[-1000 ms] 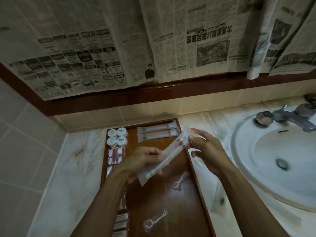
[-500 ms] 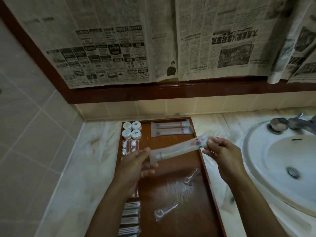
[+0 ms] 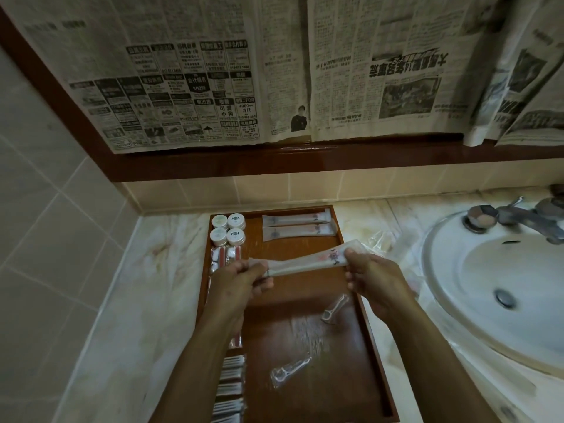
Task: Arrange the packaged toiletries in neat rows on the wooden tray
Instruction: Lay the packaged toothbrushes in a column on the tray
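The left hand (image 3: 235,277) pinches the left end of a long packaged toothbrush (image 3: 305,260), its fingers curled round the wrapper; the right hand (image 3: 370,274) grips the right end, fingers curled round it too; the packet hangs between them above the middle of the wooden tray (image 3: 305,319), running left to right, its right end slightly farther off. Two like packets (image 3: 297,225) lie side by side at the tray's far right corner, parallel to its far rim; four small round white jars (image 3: 228,228) sit in a square at the far left corner; just nearer than the jars lie small red-and-white sachets (image 3: 226,254). Along the near left edge lies a column of flat white packets (image 3: 230,389). Two wrapped floss picks lie loose on the tray, one (image 3: 334,308) near the right rim, one (image 3: 290,369) nearer the camera. The tray rests on a pale marble surface (image 3: 146,300); a white sink (image 3: 494,288) with a metal tap (image 3: 518,218) is at right; newspaper (image 3: 274,71) covers the wall beyond.
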